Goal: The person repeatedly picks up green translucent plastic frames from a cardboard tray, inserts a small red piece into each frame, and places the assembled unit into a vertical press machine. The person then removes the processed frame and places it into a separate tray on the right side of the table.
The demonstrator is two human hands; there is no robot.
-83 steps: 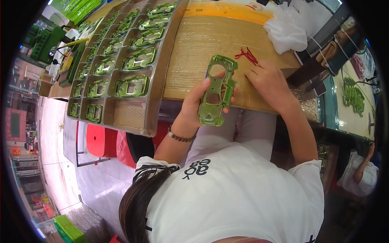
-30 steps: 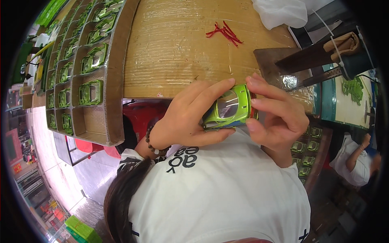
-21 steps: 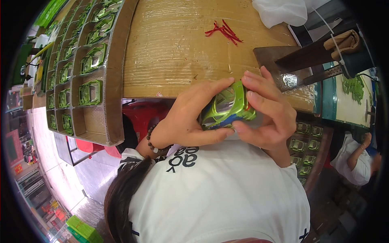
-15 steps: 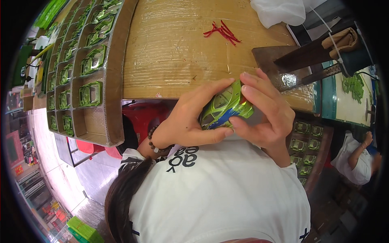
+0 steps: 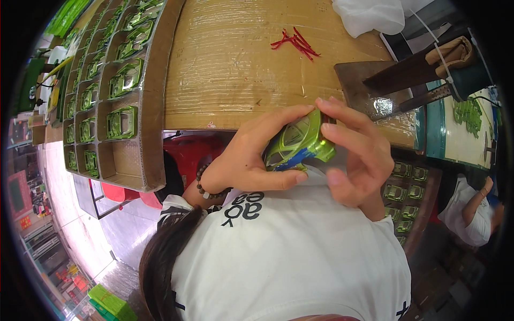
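A shiny green toy car body shell (image 5: pixel 289 140) with a blue patch along its side is held in front of my chest, close to the table's near edge. My left hand (image 5: pixel 249 150) wraps it from the left, fingers over the far side and thumb along the near side. My right hand (image 5: pixel 367 155) is at the shell's right end. Its index and middle fingertips rest by the upper right edge, while the thumb stands away from the shell, fingers apart. Part of the shell is hidden behind my fingers. Thin red strips (image 5: pixel 297 43) lie on the table beyond.
On the left stands a divided cardboard tray (image 5: pixel 152 115) with green shells in its cells. At the right are a dark metal plate with a tool-like fixture (image 5: pixel 396 88) and a white plastic bag (image 5: pixel 369 16). Another tray of shells and a co-worker's arm (image 5: pixel 474 206) are lower right.
My right thumb has come off the blue side and moved right and down, and the right fingers have loosened. The left hand keeps its grip on the shell.
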